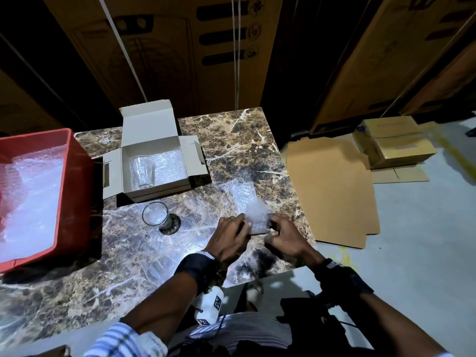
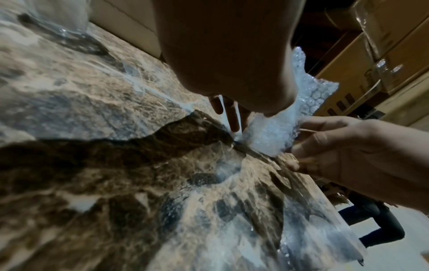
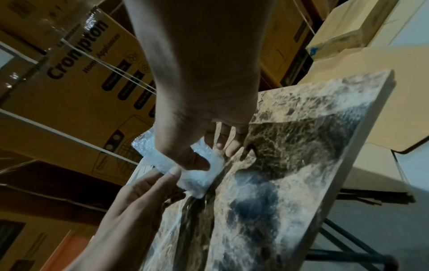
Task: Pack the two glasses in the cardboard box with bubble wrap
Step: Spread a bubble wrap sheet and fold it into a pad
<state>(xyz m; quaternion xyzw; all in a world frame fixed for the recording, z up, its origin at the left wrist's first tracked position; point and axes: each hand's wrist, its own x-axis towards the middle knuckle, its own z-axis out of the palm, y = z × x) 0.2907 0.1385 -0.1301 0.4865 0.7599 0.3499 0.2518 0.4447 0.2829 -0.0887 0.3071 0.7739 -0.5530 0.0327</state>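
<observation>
Both sets of fingers (image 1: 243,222) are clamped on one small sheet of bubble wrap (image 1: 255,217): the left hand (image 1: 228,237) pinches its left edge, the right hand (image 1: 283,237) its right edge, with the near edge of the sheet down at the counter (image 1: 244,140) and the rest lifted and bent back. In the right wrist view the right thumb presses into the plastic while the left fingertips meet the sheet from the side.

One glass (image 1: 154,215) stands upright on the counter just left of the hands, unwrapped. The other glass (image 1: 141,171) lies on its side in the left part of the open cardboard box (image 1: 185,181), on a bubble-wrap lining. A red crate (image 1: 74,176) at the far left holds more wrap.

The step in hand looks like readying this sheet for the standing glass. To do it well, pull the sheet flat and taut between the two pinches — bubbles inward — and keep enough margin to fold over rim and base. The piece seems small, so centring the glass likely matters — and the thin plastic may slip.
</observation>
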